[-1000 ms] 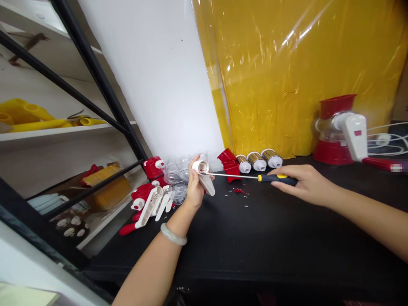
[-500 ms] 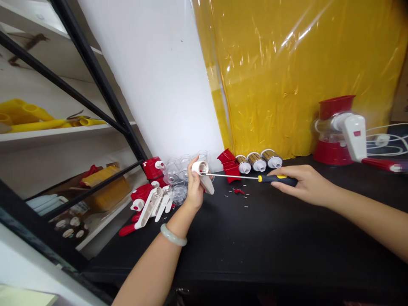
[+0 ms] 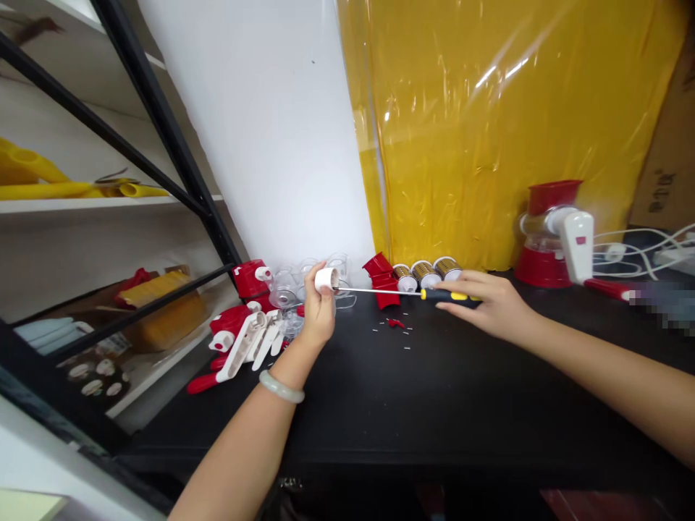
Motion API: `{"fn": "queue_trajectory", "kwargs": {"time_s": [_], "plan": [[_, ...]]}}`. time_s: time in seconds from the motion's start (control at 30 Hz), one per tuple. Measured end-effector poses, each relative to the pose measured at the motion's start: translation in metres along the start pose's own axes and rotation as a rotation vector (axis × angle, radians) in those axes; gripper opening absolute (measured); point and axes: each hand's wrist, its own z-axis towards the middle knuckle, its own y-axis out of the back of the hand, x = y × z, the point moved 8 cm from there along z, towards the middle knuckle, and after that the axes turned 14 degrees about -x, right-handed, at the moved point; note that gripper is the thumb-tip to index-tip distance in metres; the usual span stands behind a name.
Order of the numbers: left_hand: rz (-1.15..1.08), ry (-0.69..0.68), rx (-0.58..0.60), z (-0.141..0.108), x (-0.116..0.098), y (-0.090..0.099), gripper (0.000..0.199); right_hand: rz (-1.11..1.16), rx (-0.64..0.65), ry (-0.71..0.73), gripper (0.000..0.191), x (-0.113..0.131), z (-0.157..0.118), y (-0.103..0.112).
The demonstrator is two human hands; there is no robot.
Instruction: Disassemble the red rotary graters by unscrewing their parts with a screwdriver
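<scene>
My left hand point(image 3: 318, 311) is closed around a white plastic crank handle part point(image 3: 326, 279), its round open end facing right. In my right hand point(image 3: 491, 300) is a screwdriver point(image 3: 450, 297) with a black and yellow handle, held level. Its long metal shaft reaches left, and the tip is at the opening of the white part. Whether the tip sits on a screw inside cannot be seen. Below the shaft, several small screws point(image 3: 407, 348) and a small red piece point(image 3: 396, 323) lie on the black table point(image 3: 434, 405).
White crank arms point(image 3: 244, 346), red housings point(image 3: 250, 278) and clear plastic cups point(image 3: 283, 288) crowd the left. Red hoppers point(image 3: 381, 278) and metal grater drums point(image 3: 426, 275) stand at the back. An assembled rotary grater point(image 3: 546, 239) is on the right, near white cables point(image 3: 635, 253). Shelving point(image 3: 108, 206) borders the left.
The white part has turned in my left hand, so its opening faces more to the right. The screwdriver stays at the opening. The whole view has shifted slightly.
</scene>
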Motion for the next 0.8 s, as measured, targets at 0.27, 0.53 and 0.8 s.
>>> {"fn": "queue_trajectory", "kwargs": {"time_s": [0.27,0.53,0.8], "plan": [[0.115,-0.001,0.016,0.001,-0.004,-0.005,0.055,0.609,-0.145,-0.903,0.054,-0.067,0.035,-0.038],[0.199,0.012,0.117,-0.005,0.000,-0.007,0.045,0.254,0.166,-0.984,0.059,-0.109,0.001,-0.068],[0.258,0.025,0.105,-0.007,0.003,-0.008,0.040,0.347,-0.010,-0.665,0.053,-0.106,0.005,-0.062]]}}
